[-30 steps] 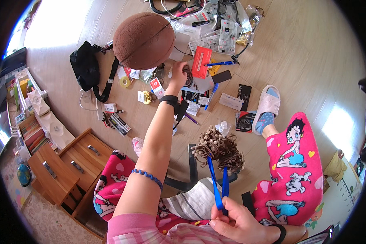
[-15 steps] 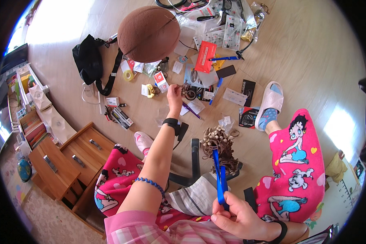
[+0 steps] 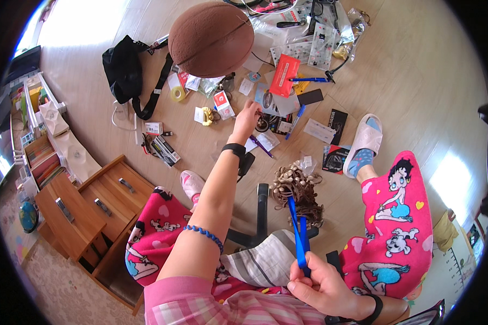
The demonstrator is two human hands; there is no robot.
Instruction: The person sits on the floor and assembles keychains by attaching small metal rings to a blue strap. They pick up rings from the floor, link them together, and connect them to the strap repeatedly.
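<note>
My left hand [image 3: 246,120] is stretched out over the small items on the floor. Its fingers are closed at the tips on something small and dark that I cannot make out, beside a dark round item [image 3: 262,124]. A blue ribbon [image 3: 299,234] is gripped in my right hand [image 3: 320,286], close to my lap. From that ribbon hangs a bundle of brown cords [image 3: 303,203] with pale bead-like ends. A purple pen [image 3: 261,147] and a blue pen [image 3: 295,121] lie near my left hand, along with a red and white card box [image 3: 223,104].
A brown basketball [image 3: 210,40] is at the far side, by a black bag [image 3: 122,70] with a strap. A red packet [image 3: 284,76] and clear plastic bags [image 3: 325,40] lie farther right. Wooden drawers [image 3: 114,184] stand at left. A dark chair leg [image 3: 262,211] rises near the cords.
The floor items and basketball have shifted slightly right in view. My left hand has moved a little right and up with them. The right hand still grips the ribbon.
</note>
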